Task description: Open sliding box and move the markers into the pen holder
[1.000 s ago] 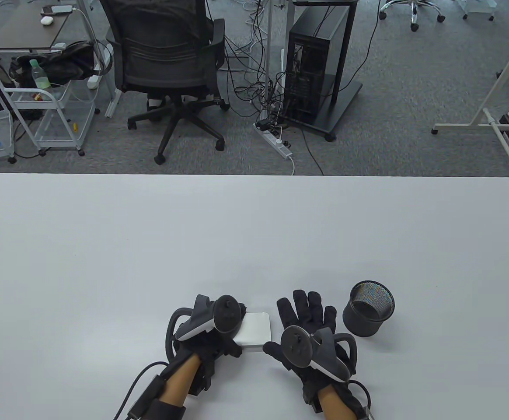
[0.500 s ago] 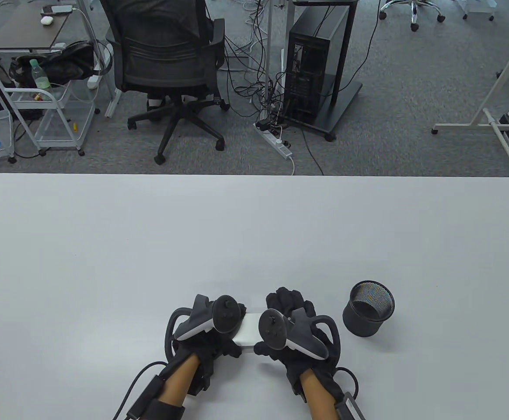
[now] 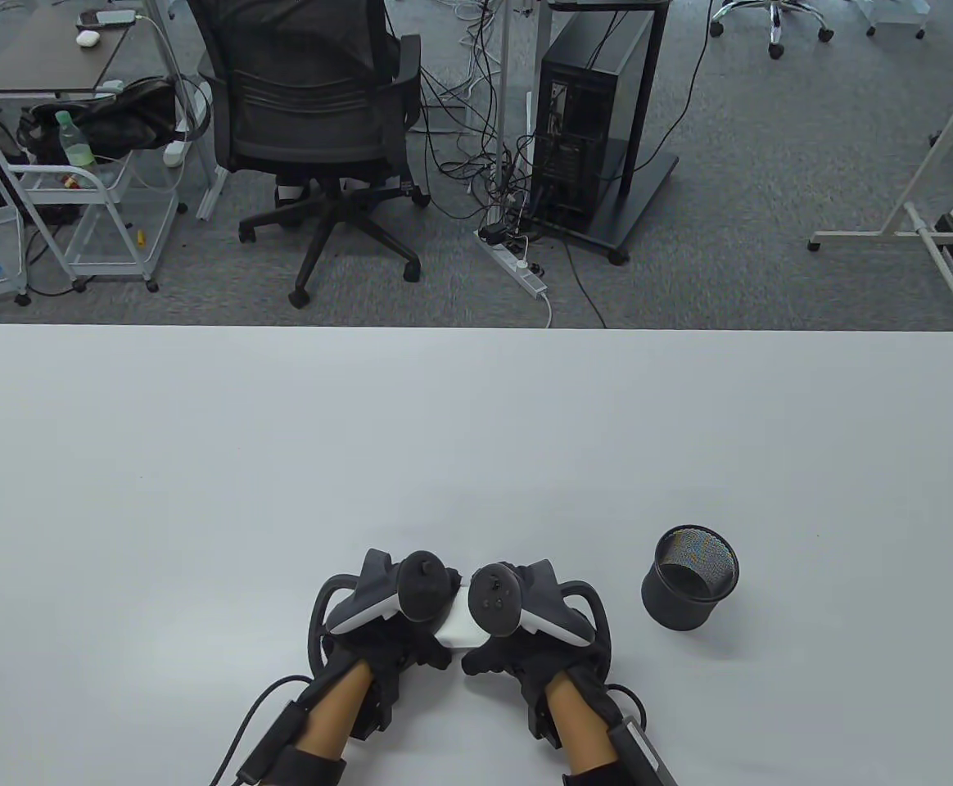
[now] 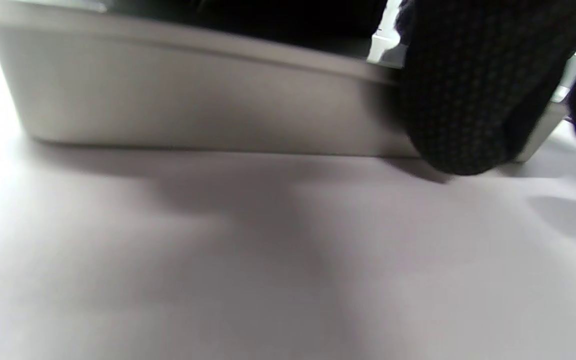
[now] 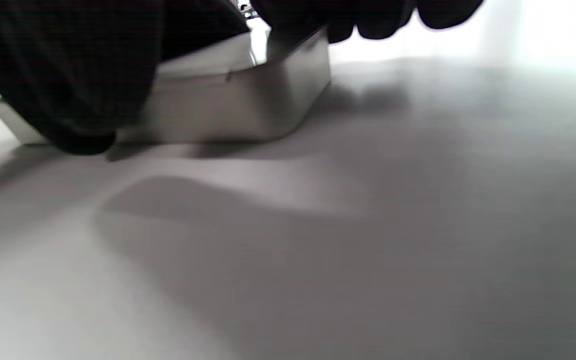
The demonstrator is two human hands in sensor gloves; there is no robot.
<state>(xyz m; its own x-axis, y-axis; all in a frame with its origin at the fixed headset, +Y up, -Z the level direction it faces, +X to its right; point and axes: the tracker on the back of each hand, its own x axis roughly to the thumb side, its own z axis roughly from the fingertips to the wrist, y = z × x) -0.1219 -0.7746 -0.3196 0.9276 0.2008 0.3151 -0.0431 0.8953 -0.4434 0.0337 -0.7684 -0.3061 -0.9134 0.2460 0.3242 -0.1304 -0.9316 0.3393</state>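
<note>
Both hands are down on the box now, one at each end. The left hand [image 3: 382, 634] covers the box's left end, its thumb [image 4: 460, 95] pressed against the near side wall and its fingers over the top. The right hand [image 3: 526, 647] covers the right end, thumb [image 5: 68, 85] low against the near wall, fingers [image 5: 368, 20] curled over the far top edge. So each hand has a grip on the white box [image 3: 462, 626], thumb in front, fingers over the lid.

The box sits flat on the white table [image 3: 476, 442], close to the near edge, and only a small strip of its top shows between the two trackers. From the right wrist view a seam runs along the top edge of the box; whether the lid has slid at all, I cannot tell. No markers are showing.

The black mesh pen holder [image 3: 689, 577] stands upright on the table to the right of the right hand, near it but apart.
</note>
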